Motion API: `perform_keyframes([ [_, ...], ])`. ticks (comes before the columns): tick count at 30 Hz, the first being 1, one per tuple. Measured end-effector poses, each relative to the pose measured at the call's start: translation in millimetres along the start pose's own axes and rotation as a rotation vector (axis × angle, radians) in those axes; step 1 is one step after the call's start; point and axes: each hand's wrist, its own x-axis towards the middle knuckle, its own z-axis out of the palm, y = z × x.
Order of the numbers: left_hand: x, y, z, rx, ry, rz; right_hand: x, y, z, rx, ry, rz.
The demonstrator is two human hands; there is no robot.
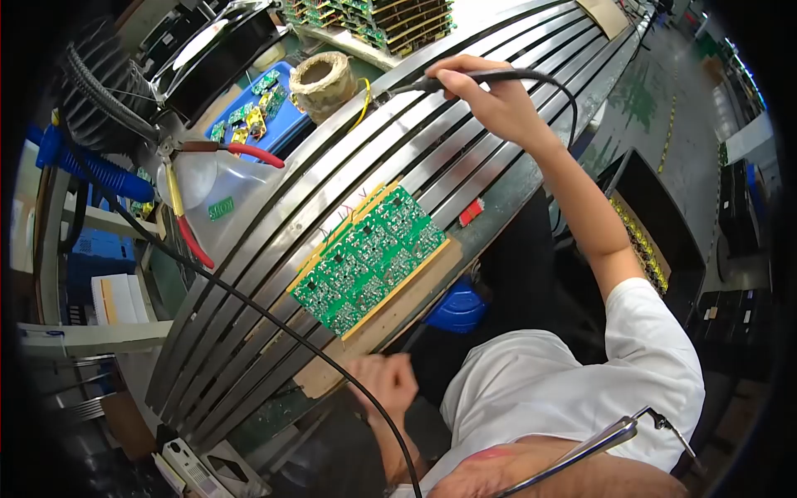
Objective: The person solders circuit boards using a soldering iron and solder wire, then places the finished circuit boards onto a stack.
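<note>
On slatted metal bench (398, 137), populated green circuit board (369, 261) lying between curled left hand (388, 383) (the nearer; contents indeterminable) and right hand (486, 98) gripping soldering iron (428, 85), with handwritten marks (342, 219) along the board's far edge too unclear to read.

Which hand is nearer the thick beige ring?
Right. The right hand holds a corded tool pointing toward the ring; the left hand is farther, on the body side of the green board.

slatted bench (332, 168) w/ grn pcb (371, 259), red item (471, 212)
</note>
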Motion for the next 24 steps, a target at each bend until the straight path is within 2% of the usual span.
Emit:
perform_keyframes([
  [3,-14,22,29,-0.150,-0.341,0.059,18,7,11,-0.100,-0.148,0.087],
  [6,-31,39,65,-0.207,-0.588,0.103,33,17,32,-0.281,-0.157,0.058],
  [7,-37,43,76,-0.196,-0.642,0.099,39,17,39,-0.256,-0.183,0.100],
  [9,-47,50,96,-0.244,-0.741,0.140,47,41,54,-0.273,-0.163,-0.024],
  [11,-44,57,114,-0.298,-0.776,0.165,43,40,59,-0.305,-0.197,0.003],
  [13,-35,61,130,-0.376,-0.873,0.289,28,26,54,-0.227,-0.183,0.171],
  [14,-30,64,136,-0.370,-0.868,0.270,19,18,47,-0.219,-0.199,0.206],
  [15,-25,65,141,-0.358,-0.937,0.369,9,10,41,-0.211,-0.214,0.238],
  [16,-18,65,145,-0.345,-1.004,0.469,-2,5,37,-0.222,-0.166,0.185],
  [17,-12,65,148,-0.341,-1.000,0.453,-16,0,32,-0.231,-0.118,0.137],
  [20,2,63,154,-0.277,-0.947,0.747,-43,-31,14,-0.187,-0.152,0.086],
  [22,11,60,159,-0.279,-0.979,0.762,-54,-46,8,-0.089,-0.196,-0.171],
  [23,15,58,161,-0.277,-1.009,0.791,-55,-54,7,-0.083,-0.199,-0.169],
  [24,15,54,166,-0.264,-0.930,0.815,-56,-61,7,-0.061,-0.228,-0.236],
])
